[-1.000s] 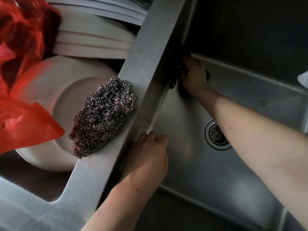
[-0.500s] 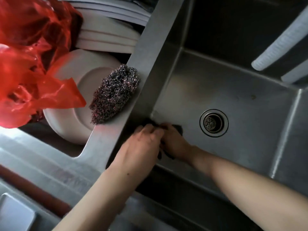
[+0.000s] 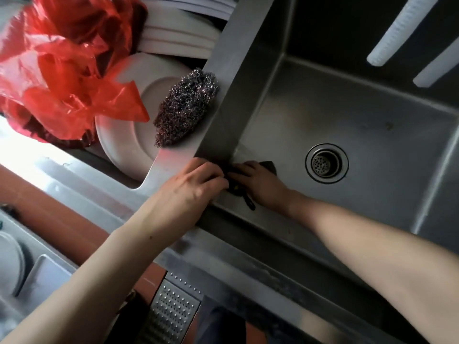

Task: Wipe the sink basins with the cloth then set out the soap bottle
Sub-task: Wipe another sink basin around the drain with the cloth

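A dark cloth [image 3: 269, 165] lies in the near-left corner of the right steel basin [image 3: 360, 135]. My right hand [image 3: 263, 184] grips it and presses it against the basin floor; most of the cloth is hidden under the hand. My left hand [image 3: 188, 194] sits on the sink rim where the divider [image 3: 243, 58] meets the front edge, its fingers curled over that edge just beside the cloth. No soap bottle shows in view.
A round drain [image 3: 326, 163] sits mid-basin. A steel scourer [image 3: 186, 110] lies on the divider's left side, over white plates [image 3: 129, 125] stacked in the left basin with a red plastic bag [image 3: 67, 70]. Two white ribbed hoses [image 3: 402, 28] hang at the top right.
My right hand slid the cloth from the basin's far-left corner along the left wall to the near-left corner beside my left hand. My left hand stayed on the rim.
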Demonstrator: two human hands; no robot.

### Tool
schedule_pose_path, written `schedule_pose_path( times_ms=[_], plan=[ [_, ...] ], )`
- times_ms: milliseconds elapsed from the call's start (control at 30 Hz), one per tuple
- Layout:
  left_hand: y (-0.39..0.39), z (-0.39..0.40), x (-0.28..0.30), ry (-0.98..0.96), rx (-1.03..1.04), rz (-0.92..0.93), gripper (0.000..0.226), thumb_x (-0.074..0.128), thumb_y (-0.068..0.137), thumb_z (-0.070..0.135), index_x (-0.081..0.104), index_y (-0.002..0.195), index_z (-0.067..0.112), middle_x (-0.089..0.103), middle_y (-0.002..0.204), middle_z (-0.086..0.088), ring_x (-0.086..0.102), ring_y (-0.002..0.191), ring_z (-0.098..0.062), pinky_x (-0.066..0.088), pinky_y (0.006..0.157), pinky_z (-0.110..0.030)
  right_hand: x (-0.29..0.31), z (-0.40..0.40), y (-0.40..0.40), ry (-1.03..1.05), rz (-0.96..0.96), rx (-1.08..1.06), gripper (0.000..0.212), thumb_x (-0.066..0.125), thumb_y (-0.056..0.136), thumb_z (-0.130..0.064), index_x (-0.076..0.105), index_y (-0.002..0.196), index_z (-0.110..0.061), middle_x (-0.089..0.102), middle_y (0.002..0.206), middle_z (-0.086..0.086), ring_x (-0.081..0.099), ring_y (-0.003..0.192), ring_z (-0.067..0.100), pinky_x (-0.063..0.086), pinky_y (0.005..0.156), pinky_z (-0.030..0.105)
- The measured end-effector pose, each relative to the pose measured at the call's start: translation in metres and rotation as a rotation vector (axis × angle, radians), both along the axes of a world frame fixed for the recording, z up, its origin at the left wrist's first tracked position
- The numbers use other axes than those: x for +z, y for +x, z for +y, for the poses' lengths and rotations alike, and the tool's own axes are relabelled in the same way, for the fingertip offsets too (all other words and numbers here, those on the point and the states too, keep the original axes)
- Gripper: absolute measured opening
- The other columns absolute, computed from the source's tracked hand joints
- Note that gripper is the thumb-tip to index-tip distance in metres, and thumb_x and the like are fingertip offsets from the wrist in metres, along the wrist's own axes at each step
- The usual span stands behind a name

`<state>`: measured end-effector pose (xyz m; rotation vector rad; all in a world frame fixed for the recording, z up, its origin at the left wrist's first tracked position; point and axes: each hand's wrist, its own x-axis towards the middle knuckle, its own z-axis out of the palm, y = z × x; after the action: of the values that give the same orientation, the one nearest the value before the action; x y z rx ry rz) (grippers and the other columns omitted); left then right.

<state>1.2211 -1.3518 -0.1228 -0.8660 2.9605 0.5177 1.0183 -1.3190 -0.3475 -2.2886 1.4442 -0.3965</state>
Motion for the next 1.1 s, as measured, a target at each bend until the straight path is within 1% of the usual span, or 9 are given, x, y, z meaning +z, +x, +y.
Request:
schedule_pose_path(
  times_ms=[133, 267, 333, 433, 533, 767, 867, 967, 1100],
  plan=[
    [-0.001, 0.002, -0.008, -0.018, -0.002, -0.015, 0.018, 0.062, 0.094, 0.007, 0.069, 0.110, 0.012, 0.063, 0.113, -0.005, 0.057, 0.106, -0.028, 0.055, 0.079, -0.043, -0.004, 0.006, 0.009, 0.050, -0.044, 0.043, 0.047, 0.041, 0.101, -0.032, 0.067, 0.136, -0.013, 0.064, 0.140, 0.012, 0.063, 0.106, 0.040, 0.049, 0.099, 0.043],
    [-0.001, 0.001, -0.011, -0.023, -0.011, -0.052, 0.017, 0.065, 0.090, 0.009, 0.068, 0.106, 0.014, 0.063, 0.110, -0.002, 0.057, 0.104, -0.027, 0.055, 0.077, -0.043, -0.001, 0.036, -0.004, 0.124, -0.055, 0.305, 0.040, 0.047, 0.103, -0.028, 0.066, 0.136, -0.018, 0.061, 0.144, 0.007, 0.059, 0.111, 0.038, 0.048, 0.100, 0.042],
    [0.001, 0.000, -0.015, -0.030, -0.019, -0.066, 0.020, 0.070, 0.088, 0.007, 0.068, 0.107, 0.014, 0.063, 0.109, -0.002, 0.057, 0.103, -0.027, 0.055, 0.077, -0.043, 0.001, 0.058, -0.024, 0.128, -0.064, 0.358, 0.037, 0.047, 0.104, -0.026, 0.066, 0.135, -0.019, 0.061, 0.144, 0.007, 0.059, 0.115, 0.036, 0.048, 0.101, 0.041],
    [0.000, 0.000, -0.019, -0.037, -0.012, -0.085, 0.024, 0.072, 0.089, 0.011, 0.066, 0.111, 0.018, 0.062, 0.111, 0.000, 0.055, 0.105, -0.026, 0.053, 0.079, -0.042, -0.001, 0.085, -0.051, 0.075, -0.033, 0.329, 0.036, 0.054, 0.102, -0.023, 0.065, 0.136, -0.024, 0.061, 0.144, 0.001, 0.058, 0.121, 0.033, 0.050, 0.101, 0.043],
    [-0.002, 0.001, -0.019, -0.052, 0.008, -0.094, 0.022, 0.070, 0.090, 0.013, 0.065, 0.111, 0.018, 0.061, 0.113, 0.001, 0.054, 0.107, -0.026, 0.052, 0.082, -0.042, -0.005, 0.087, -0.051, 0.052, -0.004, 0.290, 0.044, 0.067, 0.095, -0.018, 0.063, 0.138, -0.029, 0.059, 0.146, -0.004, 0.055, 0.122, 0.033, 0.049, 0.098, 0.044],
    [-0.005, 0.003, -0.014, -0.080, 0.007, -0.069, 0.018, 0.062, 0.093, 0.012, 0.067, 0.111, 0.017, 0.062, 0.113, 0.000, 0.054, 0.106, -0.026, 0.052, 0.085, -0.040, -0.009, 0.001, 0.008, -0.024, 0.000, 0.116, 0.035, 0.070, 0.094, -0.017, 0.071, 0.128, -0.024, 0.067, 0.124, 0.011, 0.059, 0.091, 0.035, 0.051, 0.078, 0.042],
    [-0.010, 0.007, -0.014, -0.098, 0.038, -0.068, 0.019, 0.060, 0.092, 0.015, 0.067, 0.110, 0.021, 0.063, 0.112, 0.002, 0.055, 0.104, -0.025, 0.052, 0.082, -0.041, -0.006, 0.006, 0.009, -0.030, -0.026, 0.162, 0.035, 0.065, 0.093, -0.017, 0.073, 0.126, -0.024, 0.068, 0.123, 0.009, 0.056, 0.088, 0.031, 0.046, 0.077, 0.039],
    [-0.016, 0.010, -0.016, -0.119, 0.058, -0.103, 0.022, 0.057, 0.089, 0.022, 0.066, 0.109, 0.026, 0.063, 0.113, 0.006, 0.056, 0.103, -0.024, 0.050, 0.078, -0.041, -0.004, 0.040, -0.007, -0.006, -0.039, 0.259, 0.039, 0.071, 0.088, -0.015, 0.072, 0.126, -0.026, 0.066, 0.132, 0.005, 0.058, 0.095, 0.032, 0.051, 0.081, 0.040],
    [-0.027, 0.013, -0.020, -0.088, 0.101, -0.097, 0.034, 0.072, 0.084, 0.013, 0.064, 0.113, 0.030, 0.061, 0.114, 0.008, 0.055, 0.105, -0.022, 0.052, 0.076, -0.039, 0.005, 0.096, -0.045, 0.083, -0.008, 0.256, 0.042, 0.048, 0.091, -0.024, 0.075, 0.123, -0.021, 0.069, 0.129, 0.011, 0.067, 0.101, 0.039, 0.058, 0.087, 0.045]
  ],
)
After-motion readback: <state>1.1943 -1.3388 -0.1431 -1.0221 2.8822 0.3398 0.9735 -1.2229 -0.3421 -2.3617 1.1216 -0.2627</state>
